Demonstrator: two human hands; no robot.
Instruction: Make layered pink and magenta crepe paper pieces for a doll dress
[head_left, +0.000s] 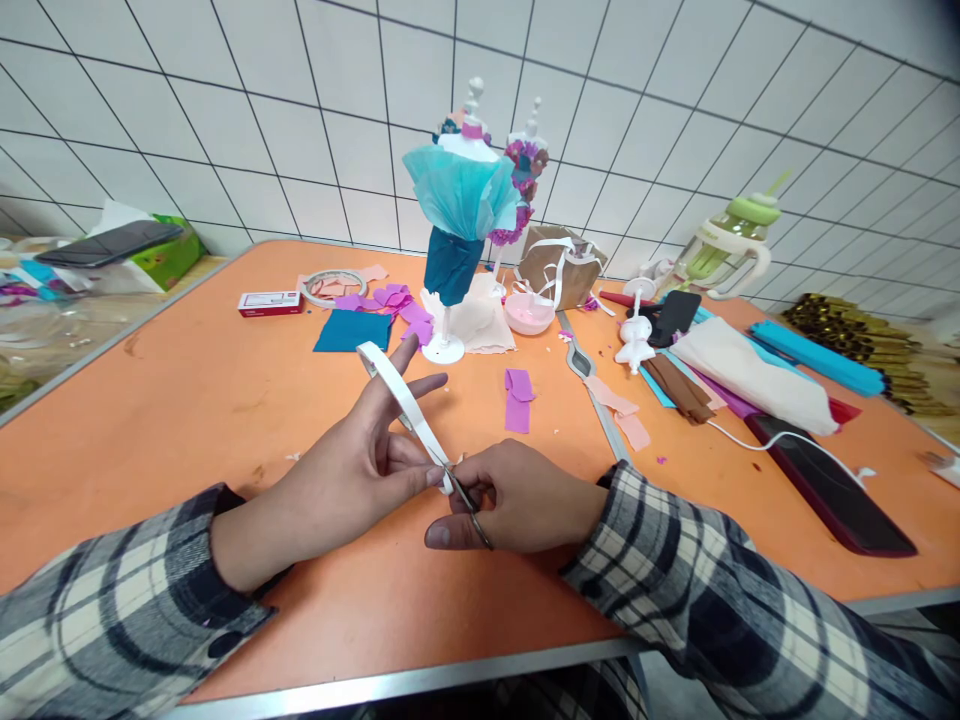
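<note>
My left hand [375, 450] holds a roll of white tape [409, 405], which hangs around its raised fingers, while the thumb pinches the tape's near end. Small scissors [472, 508] are in my right hand [510, 495], fingers curled round the handles. Their blades meet the white tape at my left thumb tip. Beyond the hands stands a small mannequin [469, 145] with a light blue ruffle [465, 195] over a dark teal skirt [451, 265]. A purple strip [517, 402] lies flat on the orange table [300, 590].
Behind are a teal square [352, 331], a staple box [270, 304], a pink bowl [529, 313] and a paper bag [562, 268]. Rolled papers [750, 370], a phone [832, 485] with a white cable, and a green-lidded bottle [727, 240] are at right.
</note>
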